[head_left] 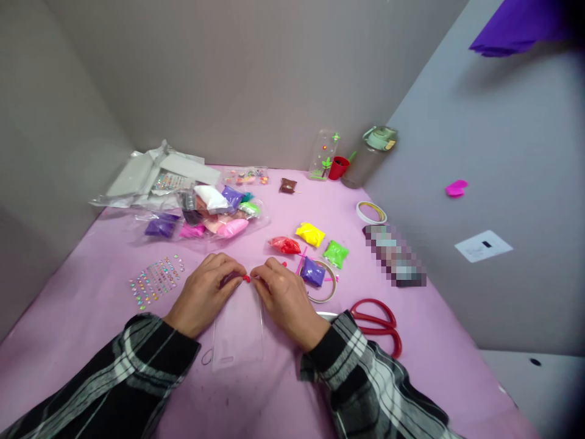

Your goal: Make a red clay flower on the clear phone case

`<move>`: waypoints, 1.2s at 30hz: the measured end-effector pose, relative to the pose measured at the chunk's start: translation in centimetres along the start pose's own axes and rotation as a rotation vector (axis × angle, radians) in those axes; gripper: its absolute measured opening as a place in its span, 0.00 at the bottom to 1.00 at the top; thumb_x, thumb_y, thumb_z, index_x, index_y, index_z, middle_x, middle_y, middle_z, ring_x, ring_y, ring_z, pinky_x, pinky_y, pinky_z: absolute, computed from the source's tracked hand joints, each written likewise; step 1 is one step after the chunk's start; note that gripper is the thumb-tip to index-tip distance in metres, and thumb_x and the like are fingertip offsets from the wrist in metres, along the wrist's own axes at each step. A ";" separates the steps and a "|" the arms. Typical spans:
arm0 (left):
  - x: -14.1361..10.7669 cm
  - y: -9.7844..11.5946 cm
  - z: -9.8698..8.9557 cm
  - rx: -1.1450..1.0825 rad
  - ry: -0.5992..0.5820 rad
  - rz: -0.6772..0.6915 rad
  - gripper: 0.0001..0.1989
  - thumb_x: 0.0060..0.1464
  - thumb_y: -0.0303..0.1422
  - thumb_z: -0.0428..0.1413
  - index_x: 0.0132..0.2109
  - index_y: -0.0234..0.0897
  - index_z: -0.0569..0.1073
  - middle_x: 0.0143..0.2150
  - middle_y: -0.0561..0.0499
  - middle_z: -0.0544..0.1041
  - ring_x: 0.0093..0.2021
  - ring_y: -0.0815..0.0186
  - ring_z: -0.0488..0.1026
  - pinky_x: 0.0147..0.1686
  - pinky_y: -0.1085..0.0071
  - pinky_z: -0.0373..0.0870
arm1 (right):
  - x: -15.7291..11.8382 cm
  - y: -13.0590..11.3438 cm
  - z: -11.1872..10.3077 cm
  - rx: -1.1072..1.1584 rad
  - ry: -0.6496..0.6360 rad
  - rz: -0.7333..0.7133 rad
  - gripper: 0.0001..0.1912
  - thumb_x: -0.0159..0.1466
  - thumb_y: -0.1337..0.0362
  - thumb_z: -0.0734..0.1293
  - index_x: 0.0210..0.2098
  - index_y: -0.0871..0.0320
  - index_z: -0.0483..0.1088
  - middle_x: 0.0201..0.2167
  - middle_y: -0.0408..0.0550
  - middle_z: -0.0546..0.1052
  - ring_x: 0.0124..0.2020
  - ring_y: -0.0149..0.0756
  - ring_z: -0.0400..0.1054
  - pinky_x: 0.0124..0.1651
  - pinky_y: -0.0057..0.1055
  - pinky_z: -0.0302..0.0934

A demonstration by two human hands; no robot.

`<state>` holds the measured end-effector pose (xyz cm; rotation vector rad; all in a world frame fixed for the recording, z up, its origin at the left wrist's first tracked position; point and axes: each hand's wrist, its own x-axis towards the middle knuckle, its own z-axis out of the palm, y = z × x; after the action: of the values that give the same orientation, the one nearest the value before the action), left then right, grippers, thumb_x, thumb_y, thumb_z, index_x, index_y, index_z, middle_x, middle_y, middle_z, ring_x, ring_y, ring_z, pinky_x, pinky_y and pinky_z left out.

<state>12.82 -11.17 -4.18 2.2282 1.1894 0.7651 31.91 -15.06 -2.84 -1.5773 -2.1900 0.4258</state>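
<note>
Over the far end of a clear phone case (237, 338) lying flat on the table, a small piece of red clay (247, 278) shows between my fingertips. My left hand (208, 292) pinches it between thumb and forefinger. From the other side, my right hand (282, 299) has its thumb and fingers closed at the same piece, partly hiding it. Another red bit (284, 264) peeks out behind my right hand. Past the hands lie packets of red clay (286, 245), yellow clay (311, 234), green clay (336, 253) and purple clay (313, 272).
Red-handled scissors (395, 332) lie by my right sleeve. A tape roll (371, 213) and a water bottle (368, 158) stand farther right. A gem sticker sheet (158, 280) is at left, with bagged clay packets (219, 213) behind. A decorated clear case (323, 155) leans against the wall.
</note>
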 end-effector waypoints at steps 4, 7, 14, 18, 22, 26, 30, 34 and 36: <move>0.0 0.1 -0.1 0.003 0.008 -0.009 0.06 0.65 0.32 0.54 0.42 0.42 0.76 0.42 0.50 0.77 0.46 0.57 0.70 0.47 0.60 0.66 | 0.1 0.1 0.1 0.001 -0.021 0.026 0.07 0.72 0.67 0.63 0.42 0.57 0.74 0.38 0.47 0.74 0.35 0.34 0.68 0.36 0.30 0.55; 0.0 0.1 -0.2 0.006 0.006 -0.009 0.06 0.64 0.32 0.54 0.40 0.42 0.76 0.41 0.50 0.76 0.45 0.57 0.70 0.46 0.60 0.66 | 0.1 -0.1 0.1 0.019 -0.035 0.021 0.06 0.72 0.67 0.64 0.41 0.58 0.74 0.38 0.47 0.74 0.36 0.35 0.68 0.36 0.31 0.56; 0.0 -0.1 -0.2 0.005 -0.002 -0.008 0.06 0.65 0.31 0.53 0.41 0.42 0.76 0.41 0.50 0.76 0.46 0.57 0.70 0.47 0.60 0.66 | 0.0 -0.2 0.2 0.076 -0.042 0.008 0.07 0.72 0.68 0.63 0.42 0.57 0.74 0.38 0.46 0.74 0.37 0.35 0.69 0.38 0.31 0.58; -0.1 -0.1 -0.2 0.007 -0.010 -0.007 0.06 0.65 0.30 0.54 0.43 0.42 0.76 0.42 0.50 0.76 0.47 0.57 0.70 0.48 0.59 0.67 | 0.0 0.0 0.4 0.092 -0.003 0.028 0.06 0.71 0.69 0.64 0.43 0.58 0.73 0.39 0.46 0.75 0.38 0.36 0.69 0.39 0.31 0.58; 0.0 0.0 -0.1 0.012 0.002 -0.006 0.06 0.65 0.30 0.54 0.43 0.41 0.76 0.42 0.50 0.76 0.46 0.57 0.70 0.47 0.59 0.66 | 0.0 0.0 0.5 0.074 -0.001 0.034 0.05 0.71 0.69 0.64 0.43 0.58 0.72 0.39 0.46 0.74 0.37 0.35 0.69 0.38 0.31 0.57; 0.0 -0.1 0.0 0.007 0.011 0.003 0.06 0.65 0.31 0.53 0.42 0.41 0.75 0.42 0.49 0.76 0.46 0.57 0.70 0.47 0.59 0.67 | 0.0 -0.3 0.4 0.061 -0.036 0.009 0.07 0.72 0.68 0.63 0.42 0.58 0.74 0.38 0.47 0.74 0.36 0.34 0.69 0.37 0.30 0.57; 0.0 -0.3 -0.2 -0.004 0.032 0.008 0.06 0.66 0.31 0.52 0.43 0.41 0.75 0.42 0.49 0.76 0.47 0.57 0.70 0.48 0.59 0.67 | 0.2 0.5 -0.5 0.071 0.014 0.008 0.07 0.71 0.69 0.63 0.43 0.56 0.74 0.39 0.47 0.76 0.36 0.35 0.70 0.38 0.31 0.58; -0.2 0.1 -0.8 -0.023 0.105 0.006 0.06 0.67 0.33 0.52 0.44 0.41 0.75 0.42 0.49 0.76 0.47 0.57 0.71 0.49 0.59 0.66 | 0.3 2.8 -3.1 0.050 0.206 0.088 0.06 0.70 0.69 0.65 0.41 0.56 0.74 0.39 0.47 0.78 0.36 0.37 0.71 0.39 0.32 0.59; -0.3 0.7 -1.2 -0.064 0.181 -0.012 0.06 0.66 0.34 0.53 0.43 0.42 0.75 0.41 0.50 0.76 0.46 0.58 0.72 0.48 0.60 0.67 | 0.1 3.7 -4.5 -0.026 0.257 0.139 0.04 0.70 0.67 0.66 0.39 0.56 0.74 0.37 0.47 0.78 0.36 0.38 0.71 0.38 0.33 0.58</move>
<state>12.32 -11.60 -2.95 2.1340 1.2419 1.0039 37.12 -13.78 -0.65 -1.7008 -1.9086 0.2207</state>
